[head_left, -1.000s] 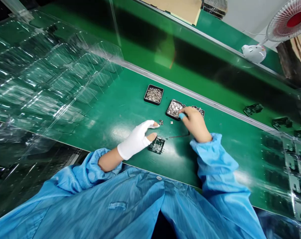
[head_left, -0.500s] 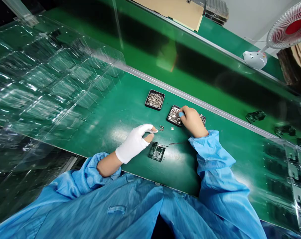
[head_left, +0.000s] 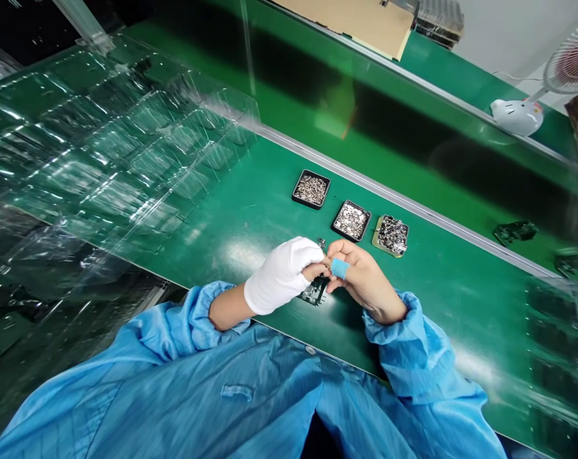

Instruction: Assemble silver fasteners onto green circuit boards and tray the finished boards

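Note:
My left hand [head_left: 282,277], in a white glove with bare thumb and fingertip, pinches at the fingertips of my right hand [head_left: 368,284]. My right hand is bare, with blue tape round its thumb, and its fingers are closed too. Whatever small part lies between them is too hidden to name. Right below the fingers is a small green circuit-board assembly [head_left: 312,293] on the bench, partly covered by the hands. Just beyond the fingertips, a few small metal parts [head_left: 322,243] lie loose.
Beyond my hands stand a black tray [head_left: 305,203] of small metal pieces, another black tray [head_left: 342,236] of shiny pieces and a yellowish tray [head_left: 376,242] of metal parts. Clear plastic blister trays [head_left: 121,153] cover the left. A metal rail [head_left: 389,194] crosses behind; a fan [head_left: 517,116] stands farther back.
My right hand has come back from the middle and right trays to meet my left hand above the circuit-board assembly. My left fingers have closed. The view has shifted slightly.

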Available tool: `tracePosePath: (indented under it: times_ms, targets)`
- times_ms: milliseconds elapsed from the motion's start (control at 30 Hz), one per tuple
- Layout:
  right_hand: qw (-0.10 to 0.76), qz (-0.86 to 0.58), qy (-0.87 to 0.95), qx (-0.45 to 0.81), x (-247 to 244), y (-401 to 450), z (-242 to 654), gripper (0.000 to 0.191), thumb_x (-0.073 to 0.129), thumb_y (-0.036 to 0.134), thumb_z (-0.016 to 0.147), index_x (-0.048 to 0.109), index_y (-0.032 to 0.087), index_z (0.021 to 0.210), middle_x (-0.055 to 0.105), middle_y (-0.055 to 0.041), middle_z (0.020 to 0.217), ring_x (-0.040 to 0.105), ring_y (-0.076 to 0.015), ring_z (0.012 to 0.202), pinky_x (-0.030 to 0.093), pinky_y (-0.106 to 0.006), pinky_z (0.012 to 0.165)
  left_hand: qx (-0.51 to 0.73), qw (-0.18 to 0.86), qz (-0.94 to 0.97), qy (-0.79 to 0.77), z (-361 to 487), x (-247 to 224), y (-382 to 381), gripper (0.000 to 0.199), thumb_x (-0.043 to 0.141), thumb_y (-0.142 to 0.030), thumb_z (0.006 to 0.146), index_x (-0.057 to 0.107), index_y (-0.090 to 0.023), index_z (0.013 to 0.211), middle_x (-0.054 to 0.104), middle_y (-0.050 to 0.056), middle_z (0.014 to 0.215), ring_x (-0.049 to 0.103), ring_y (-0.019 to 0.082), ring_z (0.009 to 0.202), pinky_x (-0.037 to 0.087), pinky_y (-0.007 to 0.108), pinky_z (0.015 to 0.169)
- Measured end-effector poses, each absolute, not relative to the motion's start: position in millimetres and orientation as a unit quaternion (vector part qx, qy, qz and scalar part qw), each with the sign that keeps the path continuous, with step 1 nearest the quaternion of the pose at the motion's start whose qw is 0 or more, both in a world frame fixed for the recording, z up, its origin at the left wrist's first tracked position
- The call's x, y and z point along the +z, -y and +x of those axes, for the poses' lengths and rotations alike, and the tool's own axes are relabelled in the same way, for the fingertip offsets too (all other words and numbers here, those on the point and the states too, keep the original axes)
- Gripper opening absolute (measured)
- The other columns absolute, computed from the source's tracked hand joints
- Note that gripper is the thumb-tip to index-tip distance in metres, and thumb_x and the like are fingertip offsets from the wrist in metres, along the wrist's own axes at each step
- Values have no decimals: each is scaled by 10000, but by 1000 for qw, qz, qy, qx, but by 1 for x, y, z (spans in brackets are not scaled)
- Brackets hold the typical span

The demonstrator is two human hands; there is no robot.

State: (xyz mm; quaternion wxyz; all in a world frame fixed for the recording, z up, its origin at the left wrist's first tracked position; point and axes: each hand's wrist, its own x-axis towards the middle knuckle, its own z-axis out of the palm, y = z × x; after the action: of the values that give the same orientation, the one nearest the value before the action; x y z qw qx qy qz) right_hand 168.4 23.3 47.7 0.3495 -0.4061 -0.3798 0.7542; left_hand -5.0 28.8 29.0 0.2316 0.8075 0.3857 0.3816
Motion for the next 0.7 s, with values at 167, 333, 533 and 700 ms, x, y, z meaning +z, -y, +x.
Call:
tracePosePath:
  times_ms: [167, 333, 533, 700]
  targets:
    - [415, -421, 316, 743, 42, -33, 166, 256, 795, 334, 710, 629, 178, 827, 604, 15, 713, 562, -71, 593, 592, -155, 540, 316, 194, 807, -459, 4, 33, -46, 226, 432, -230, 933, 597, -177, 788, 605, 38, 782, 582, 173, 773, 467, 280, 740]
    - [459, -425, 282, 728, 22, -65, 180, 261, 776, 330, 713, 615, 186, 860, 606, 18, 746, 577, -74, 614, 597, -161, 579, 184, 137, 861, -453, 28, 36, -92, 170, 459, -203, 910, 622, -155, 900, 616, 67, 868, 592, 208, 827, 440, 297, 748]
    - [501, -554, 433, 505, -3, -91, 209, 192, 677, 342, 749, 574, 197, 821, 605, 10, 771, 590, -120, 693, 574, -276, 691, 212, 156, 841, -473, 26, 34, -110, 188, 440, -182, 910, 607, -161, 825, 610, 49, 807, 578, 196, 771, 409, 290, 686]
    - [385, -553, 711, 200, 14, -85, 211, 146, 556, 285, 857, 638, 197, 940, 645, -103, 1104, 542, -263, 1120, 375, -506, 1025, 241, 236, 829, -445, 9, 35, -92, 188, 461, -185, 897, 571, -181, 745, 580, 0, 711, 542, 159, 682, 394, 270, 647]
